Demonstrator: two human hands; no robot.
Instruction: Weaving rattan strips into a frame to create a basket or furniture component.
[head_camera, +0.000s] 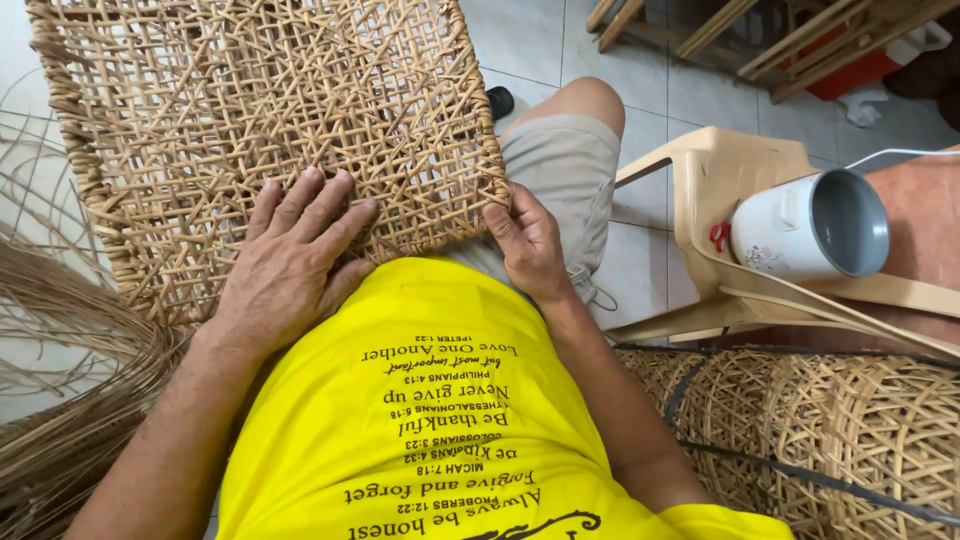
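A square panel of open-weave rattan cane (270, 110) rests on my lap, tilted away from me. My left hand (290, 260) lies flat on its near edge, fingers spread over the weave. At the panel's near right corner, my right hand (525, 240) pinches the wrapped rim between thumb and fingers. I wear a yellow printed shirt (440, 420) and grey shorts (565, 170).
Loose rattan strands (60, 350) pile at my left. A beige plastic chair (720, 180) stands at my right with a white pot (810, 225) lying on its side. Rolled woven cane (820, 430) sits at lower right. Wooden frames (760, 40) lean at the back on the tiled floor.
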